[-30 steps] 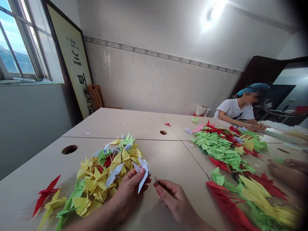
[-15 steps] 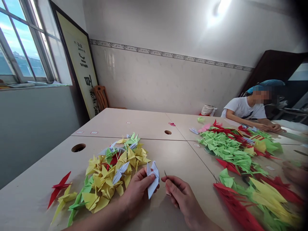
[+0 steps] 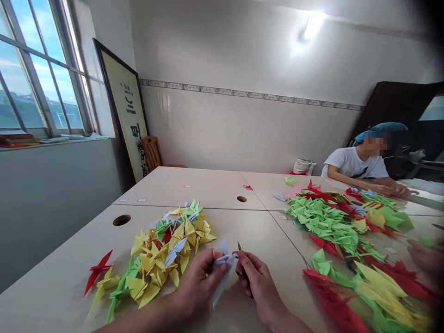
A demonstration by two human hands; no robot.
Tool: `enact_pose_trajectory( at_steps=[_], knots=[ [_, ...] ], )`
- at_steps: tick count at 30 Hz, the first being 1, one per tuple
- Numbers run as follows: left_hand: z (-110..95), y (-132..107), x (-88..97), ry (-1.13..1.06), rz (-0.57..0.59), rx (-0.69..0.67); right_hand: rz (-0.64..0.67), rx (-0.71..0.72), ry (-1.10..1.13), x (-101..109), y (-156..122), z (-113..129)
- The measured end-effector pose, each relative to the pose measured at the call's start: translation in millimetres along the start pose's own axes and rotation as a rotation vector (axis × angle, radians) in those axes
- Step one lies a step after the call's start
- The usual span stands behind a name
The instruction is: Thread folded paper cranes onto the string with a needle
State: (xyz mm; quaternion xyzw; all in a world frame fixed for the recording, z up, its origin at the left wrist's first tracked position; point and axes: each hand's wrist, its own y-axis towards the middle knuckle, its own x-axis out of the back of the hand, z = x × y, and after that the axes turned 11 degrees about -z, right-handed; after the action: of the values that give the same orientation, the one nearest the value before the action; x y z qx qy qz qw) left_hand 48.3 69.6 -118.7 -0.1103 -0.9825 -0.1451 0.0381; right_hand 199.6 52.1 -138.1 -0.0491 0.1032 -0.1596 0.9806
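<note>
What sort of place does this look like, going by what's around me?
Probably a craft workroom or shared activity room: heaps of folded paper cranes cover joined pale tables, a framed calligraphy panel leans against the wall, and another person sits at the far end.

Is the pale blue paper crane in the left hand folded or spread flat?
Folded: the pale blue paper crane shows creased, pointed wings, pinched in the left hand.

Bare left hand (image 3: 198, 277) and right hand (image 3: 260, 282), forearms (image 3: 145, 315) uncovered

Matt paper cranes (image 3: 163, 256), metal tweezers (image 3: 239, 249), smooth tabletop (image 3: 263, 236)
</note>
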Motion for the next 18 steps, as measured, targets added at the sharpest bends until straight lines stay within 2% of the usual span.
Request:
enact_pose_trajectory(
  at_steps=[3, 4, 6, 7, 10, 11, 14, 16, 18],
  knots=[
    [-30, 27, 29.6, 0.428, -0.157, -0.296, 0.023, -0.022, -0.014, 0, -1, 2],
    [-40, 40, 41.7, 0.556, -0.212, -0.349, 0.026, -0.029, -0.019, 0, -1, 4],
    [-53, 69, 66.3, 0.835, -0.269, -0.312, 0.027, -0.041, -0.024, 0, -2, 5],
    [-57, 83, 78.2, 0.990, -0.191, -0.232, 0.029, -0.040, -0.025, 0, -2, 6],
    [-58, 121, 106.7, 1.113, -0.002, -0.102, 0.047, -0.021, -0.022, 1, -2, 6],
    [-57, 132, 112.4, 1.126, 0.030, -0.082, 0.052, -0.016, -0.021, 1, -2, 6],
    [-53, 162, 114.1, 1.164, 0.059, -0.085, 0.062, -0.029, -0.014, 1, -2, 7],
    [-47, 180, 104.4, 1.190, 0.106, -0.080, 0.061, -0.048, -0.003, 0, -1, 7],
    [-39, 196, 91.4, 1.220, 0.204, -0.021, 0.058, -0.060, 0.011, 0, 1, 8]
  ],
)
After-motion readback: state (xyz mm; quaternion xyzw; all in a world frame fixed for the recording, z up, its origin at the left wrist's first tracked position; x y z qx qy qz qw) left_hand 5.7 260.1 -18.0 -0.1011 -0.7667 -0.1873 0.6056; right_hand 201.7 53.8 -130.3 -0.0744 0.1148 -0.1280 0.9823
